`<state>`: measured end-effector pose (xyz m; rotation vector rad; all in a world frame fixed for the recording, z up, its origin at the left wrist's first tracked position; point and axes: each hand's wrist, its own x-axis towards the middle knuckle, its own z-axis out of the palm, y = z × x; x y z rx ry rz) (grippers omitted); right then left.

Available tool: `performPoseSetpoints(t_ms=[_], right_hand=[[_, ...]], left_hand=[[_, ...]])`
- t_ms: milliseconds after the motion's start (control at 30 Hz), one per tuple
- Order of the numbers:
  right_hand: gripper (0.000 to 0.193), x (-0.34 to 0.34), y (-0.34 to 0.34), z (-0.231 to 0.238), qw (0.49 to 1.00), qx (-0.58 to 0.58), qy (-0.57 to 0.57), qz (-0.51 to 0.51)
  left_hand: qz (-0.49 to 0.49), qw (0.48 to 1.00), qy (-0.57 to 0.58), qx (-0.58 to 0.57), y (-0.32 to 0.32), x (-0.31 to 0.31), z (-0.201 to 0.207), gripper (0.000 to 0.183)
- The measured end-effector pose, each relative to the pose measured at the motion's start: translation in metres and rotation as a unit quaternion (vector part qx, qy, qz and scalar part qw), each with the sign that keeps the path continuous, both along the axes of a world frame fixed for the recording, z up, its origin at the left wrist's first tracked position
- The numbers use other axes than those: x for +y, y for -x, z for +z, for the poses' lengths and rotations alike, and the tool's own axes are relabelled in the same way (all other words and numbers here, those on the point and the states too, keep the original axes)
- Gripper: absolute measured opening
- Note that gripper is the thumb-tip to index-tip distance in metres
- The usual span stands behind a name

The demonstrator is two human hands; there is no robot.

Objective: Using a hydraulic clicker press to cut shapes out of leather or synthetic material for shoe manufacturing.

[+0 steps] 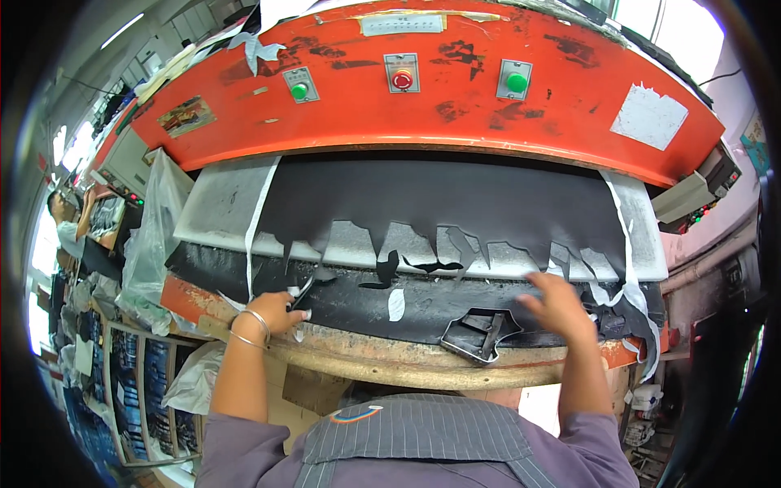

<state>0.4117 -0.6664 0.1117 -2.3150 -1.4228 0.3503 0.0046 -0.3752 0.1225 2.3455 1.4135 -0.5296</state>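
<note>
A wide black sheet (439,195) with a ragged, cut-out near edge lies over a pale cutting board (215,203). My left hand (272,313), with a bangle at the wrist, is closed at the front ledge, thumb and fingers round a small black scrap (303,291) with a pale edge. Over the ledge's right part, my right hand (560,305) holds nothing, its fingers apart and pointing toward the sheet's cut edge. Between the hands, nearer the right one, a metal cutting die (482,333) rests on the ledge. Torn black scraps (386,268) hang at the sheet's edge.
Beyond the sheet stands an orange press beam (350,114) with two green buttons and a red one (402,78). White-edged strips (639,301) dangle at the right. Clear plastic (154,244) hangs at the left. Another person (73,228) is at the far left.
</note>
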Motion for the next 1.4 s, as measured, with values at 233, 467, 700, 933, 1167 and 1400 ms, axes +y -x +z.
performPoseSetpoints(t_ms=[233,467,700,933,1167,1400], right_hand=[[0.058,0.128,0.044,-0.013,0.999,-0.006,0.047,-0.012],[0.020,0.086,0.055,-0.014,0.941,0.107,0.230,0.224],[0.041,0.025,0.076,-0.015,0.986,0.058,0.132,0.086],[0.025,0.054,0.067,-0.032,0.951,-0.141,0.245,0.125],[0.020,0.088,0.123,-0.012,0.948,-0.198,0.173,0.180],[0.023,0.285,0.229,0.047,0.873,-0.236,-0.003,0.426]], left_hand=[[0.045,0.982,-0.126,-0.135,-0.012,-0.006,0.035,0.053],[0.173,0.901,-0.152,-0.368,0.042,0.143,-0.058,0.042],[0.316,0.886,-0.049,-0.336,0.004,0.248,-0.071,0.047],[0.028,0.970,-0.076,-0.228,0.005,0.282,-0.066,0.052],[-0.243,0.855,-0.200,-0.411,0.022,0.252,-0.078,0.035],[-0.167,0.859,-0.240,-0.420,0.057,0.261,-0.122,0.033]])
